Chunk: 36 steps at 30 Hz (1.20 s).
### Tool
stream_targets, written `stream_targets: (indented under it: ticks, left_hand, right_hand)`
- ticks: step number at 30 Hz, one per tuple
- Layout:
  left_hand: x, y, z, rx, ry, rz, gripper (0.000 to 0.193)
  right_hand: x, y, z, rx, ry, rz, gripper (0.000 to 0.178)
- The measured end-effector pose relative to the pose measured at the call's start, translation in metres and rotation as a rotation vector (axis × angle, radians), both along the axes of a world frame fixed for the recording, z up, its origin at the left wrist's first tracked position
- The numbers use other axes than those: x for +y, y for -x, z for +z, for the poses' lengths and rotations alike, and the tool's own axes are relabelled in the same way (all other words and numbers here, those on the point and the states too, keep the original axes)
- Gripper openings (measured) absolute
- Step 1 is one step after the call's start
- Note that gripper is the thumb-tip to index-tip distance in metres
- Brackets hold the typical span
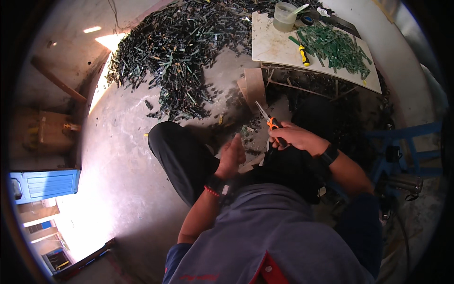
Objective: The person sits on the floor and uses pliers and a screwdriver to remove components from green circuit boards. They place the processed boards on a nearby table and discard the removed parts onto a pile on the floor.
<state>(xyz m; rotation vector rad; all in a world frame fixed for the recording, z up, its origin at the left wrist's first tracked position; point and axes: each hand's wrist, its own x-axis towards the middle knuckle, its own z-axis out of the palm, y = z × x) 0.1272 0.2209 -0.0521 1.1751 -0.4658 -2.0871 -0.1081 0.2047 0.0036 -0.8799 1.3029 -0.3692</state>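
My right hand (298,136) grips a pair of long-nosed pliers (272,121) by orange and black handles. The metal jaws point up and to the left, away from my body. Left of it, my left hand (231,154) is closed, thumb and fingers pressed together above my lap. What it pinches, if anything, is too small and blurred to name. Just beyond its fingertips shows a small greenish piece (247,129); I cannot tell whether the hand touches it. Both wrists wear dark bands, and the left also has a red bead bracelet (211,190).
A big heap of dark strips (184,52) covers the floor ahead. At the far right, a low white-topped table (269,49) bears green strips (326,45), a yellow-black screwdriver (303,56) and a translucent cup (283,18). A blue stool frame (406,137) stands at right, with a brown board (254,87) ahead.
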Motion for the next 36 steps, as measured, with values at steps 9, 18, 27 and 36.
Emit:
stream_targets:
  ticks: [9,18,27,36]
  left_hand:
    - [0.002,0.003,0.005,0.015,-0.063,-0.121,0.037]
    - [0.002,0.002,0.006,0.029,-0.165,-0.134,0.041]
    - [0.004,0.002,0.004,-0.023,-0.193,-0.112,0.046]
    - [0.002,-0.002,-0.001,0.203,-0.182,-0.195,0.044]
  right_hand:
    - [-0.002,-0.055,-0.025,-0.266,0.199,-0.186,0.022]
    - [-0.009,-0.064,-0.038,-0.404,0.346,-0.372,0.013]
    - [-0.014,-0.057,-0.033,-0.412,0.404,-0.379,0.014]
    - [-0.022,-0.047,-0.038,-0.353,0.432,-0.443,0.014]
